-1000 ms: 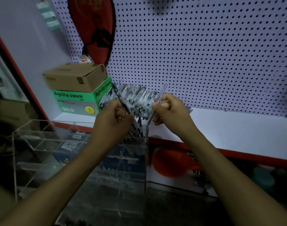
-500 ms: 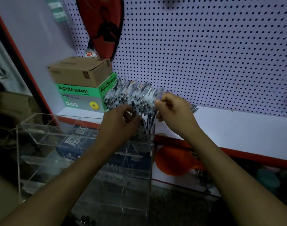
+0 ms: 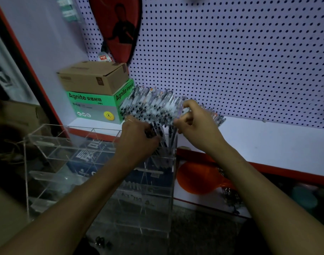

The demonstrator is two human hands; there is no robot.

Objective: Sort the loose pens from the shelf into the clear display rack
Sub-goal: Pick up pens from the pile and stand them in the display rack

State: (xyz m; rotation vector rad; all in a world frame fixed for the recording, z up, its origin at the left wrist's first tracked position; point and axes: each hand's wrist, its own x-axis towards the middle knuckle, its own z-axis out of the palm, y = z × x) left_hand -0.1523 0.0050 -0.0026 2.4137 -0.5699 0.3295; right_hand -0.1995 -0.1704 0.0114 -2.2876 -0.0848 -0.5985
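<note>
Partly done: some pens stood in the tall clear acrylic display rack [image 3: 102,162]. Left hand [image 3: 137,138] gripped dark pens [image 3: 158,132] above it; right hand [image 3: 196,124] pinched one from the loose pen pile [image 3: 150,105] behind, many left.

Dim light; white pegboard wall [image 3: 231,61]; red-edged white shelf [image 3: 268,144]; floor below possibly dark carpet.

Two bare forearms in shot, no sleeves showed anywhere up to frame edge. Left hand [image 3: 137,138] wore thin ring, pale band on one finger. Right hand [image 3: 198,127] carried no visible ring. Wrists were bare: no watch, no bracelet, no gloves.
</note>
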